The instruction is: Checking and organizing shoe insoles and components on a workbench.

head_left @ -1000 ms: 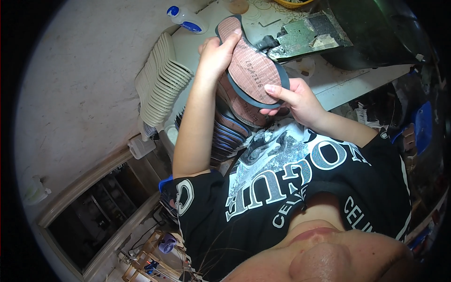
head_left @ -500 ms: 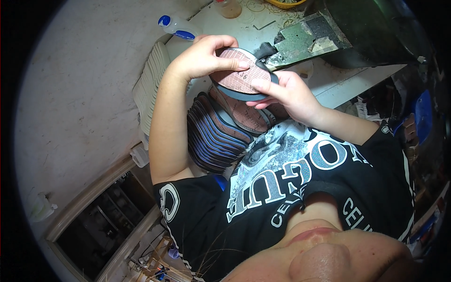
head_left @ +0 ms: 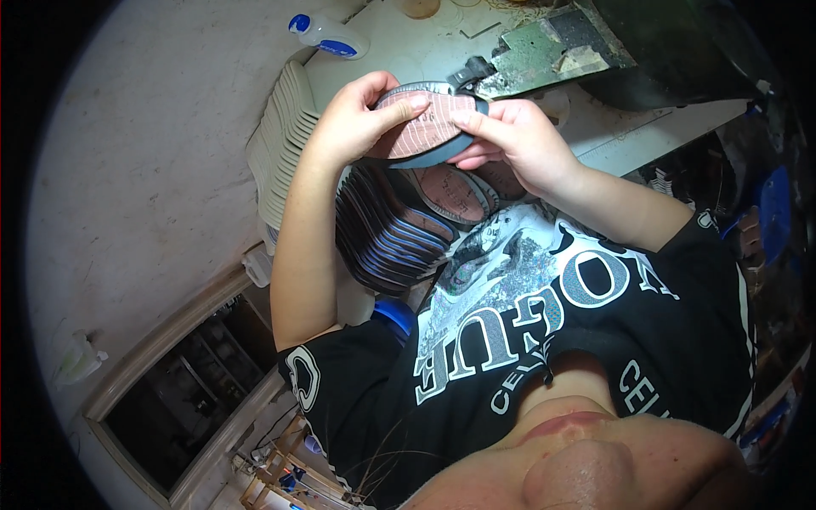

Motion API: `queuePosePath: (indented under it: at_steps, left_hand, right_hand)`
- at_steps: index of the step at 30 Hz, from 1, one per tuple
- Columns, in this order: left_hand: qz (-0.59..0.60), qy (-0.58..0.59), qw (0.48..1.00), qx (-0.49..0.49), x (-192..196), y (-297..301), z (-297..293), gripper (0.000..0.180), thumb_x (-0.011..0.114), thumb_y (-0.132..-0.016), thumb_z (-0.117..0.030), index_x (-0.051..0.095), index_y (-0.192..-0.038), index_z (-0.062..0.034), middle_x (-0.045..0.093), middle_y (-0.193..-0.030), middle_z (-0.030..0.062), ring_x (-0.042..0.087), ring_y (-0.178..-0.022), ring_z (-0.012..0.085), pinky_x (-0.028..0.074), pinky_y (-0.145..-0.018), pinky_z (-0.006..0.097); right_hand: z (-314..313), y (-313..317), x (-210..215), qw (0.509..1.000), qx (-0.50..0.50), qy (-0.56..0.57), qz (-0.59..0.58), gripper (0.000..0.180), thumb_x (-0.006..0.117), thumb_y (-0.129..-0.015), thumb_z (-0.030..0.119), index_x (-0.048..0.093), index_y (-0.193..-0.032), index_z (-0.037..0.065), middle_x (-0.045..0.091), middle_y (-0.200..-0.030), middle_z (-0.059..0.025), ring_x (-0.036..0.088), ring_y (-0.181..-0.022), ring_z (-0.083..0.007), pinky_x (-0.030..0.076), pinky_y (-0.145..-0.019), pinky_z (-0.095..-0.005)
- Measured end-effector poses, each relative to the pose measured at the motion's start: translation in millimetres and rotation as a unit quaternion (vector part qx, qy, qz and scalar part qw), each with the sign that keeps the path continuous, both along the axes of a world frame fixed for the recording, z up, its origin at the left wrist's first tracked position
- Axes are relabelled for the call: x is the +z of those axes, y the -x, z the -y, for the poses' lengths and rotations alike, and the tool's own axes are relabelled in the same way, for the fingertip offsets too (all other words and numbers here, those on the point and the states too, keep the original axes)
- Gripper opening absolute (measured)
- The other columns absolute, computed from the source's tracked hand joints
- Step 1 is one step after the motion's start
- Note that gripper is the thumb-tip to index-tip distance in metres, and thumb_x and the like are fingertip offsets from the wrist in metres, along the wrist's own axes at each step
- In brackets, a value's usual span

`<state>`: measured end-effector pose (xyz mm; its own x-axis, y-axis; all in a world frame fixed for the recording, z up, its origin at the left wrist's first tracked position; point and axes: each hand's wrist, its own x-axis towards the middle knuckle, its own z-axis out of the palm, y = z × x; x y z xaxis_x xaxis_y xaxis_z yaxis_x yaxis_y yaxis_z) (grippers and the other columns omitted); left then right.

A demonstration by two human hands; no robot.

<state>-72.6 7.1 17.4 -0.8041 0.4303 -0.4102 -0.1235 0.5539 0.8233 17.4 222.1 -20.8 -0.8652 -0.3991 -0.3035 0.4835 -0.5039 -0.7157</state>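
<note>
My left hand (head_left: 361,119) grips the left part of a shoe insole (head_left: 421,132), its thumb pressed on the pinkish lined face. At the insole's other end, my right hand (head_left: 527,144) pinches the edge, thumb on top and fingers beneath. A dark blue-grey band follows the insole's near edge. Its far right edge lies against a small black machine part (head_left: 473,73) beside a worn green metal plate (head_left: 552,53); whether they touch I cannot tell. Below my hands, against my body, rest another pinkish insole (head_left: 456,191) and a stack of dark-edged insoles (head_left: 393,225).
A row of pale stacked soles (head_left: 280,136) leans along the table's left side. On the white tabletop (head_left: 399,55) are a white bottle with a blue cap (head_left: 327,37) and a hex key (head_left: 482,31). A dark machine body (head_left: 680,59) stands at the right.
The insole has turned in my hands and shifted a little left and away from me. My right thumb has moved farther up along its edge. The view has shifted slightly.
</note>
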Motion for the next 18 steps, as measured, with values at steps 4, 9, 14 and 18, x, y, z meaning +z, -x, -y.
queuePosePath:
  at_steps: [4,9,14,18]
  left_hand:
    - [0.003,-0.033,0.998,0.053,4,-12,-6,0.040,0.077,-0.079,-0.035,0.059,-0.085,0.0003,0.060,-0.073,0.0026,0.054,-0.066,0.0087,0.044,-0.056,0.023]
    - [-0.021,0.063,0.989,0.132,-5,-26,-3,0.036,0.072,-0.085,-0.036,0.061,-0.082,-0.0019,0.060,-0.071,0.0000,0.050,-0.061,0.0066,0.037,-0.053,0.021]
    - [0.027,0.022,0.980,0.193,-13,-21,-9,0.050,0.073,-0.080,-0.044,0.065,-0.084,0.0050,0.063,-0.070,0.0078,0.057,-0.058,0.0135,0.046,-0.051,0.026]
    - [0.068,-0.018,0.973,0.220,-10,-27,-22,0.053,0.067,-0.083,-0.047,0.065,-0.086,0.0055,0.067,-0.073,0.0124,0.064,-0.057,0.0184,0.052,-0.050,0.029]
  right_hand:
    - [2,10,-12,1.000,-0.017,-0.001,-0.006,0.032,0.061,-0.093,0.024,0.064,-0.089,-0.008,0.069,-0.085,-0.0154,0.069,-0.073,-0.0161,0.059,-0.066,-0.0247]
    - [7,20,-13,0.999,-0.016,-0.035,-0.021,0.033,0.064,-0.091,0.027,0.065,-0.086,-0.005,0.069,-0.082,-0.0130,0.068,-0.070,-0.0151,0.058,-0.063,-0.0245]
    - [4,33,-20,0.994,-0.010,-0.064,-0.091,0.030,0.065,-0.089,0.028,0.067,-0.091,-0.002,0.069,-0.087,-0.0104,0.068,-0.077,-0.0150,0.056,-0.072,-0.0267]
    - [1,32,-30,0.978,0.072,-0.138,-0.139,0.035,0.066,-0.088,0.034,0.065,-0.103,0.002,0.069,-0.095,-0.0061,0.067,-0.080,-0.0126,0.055,-0.074,-0.0259]
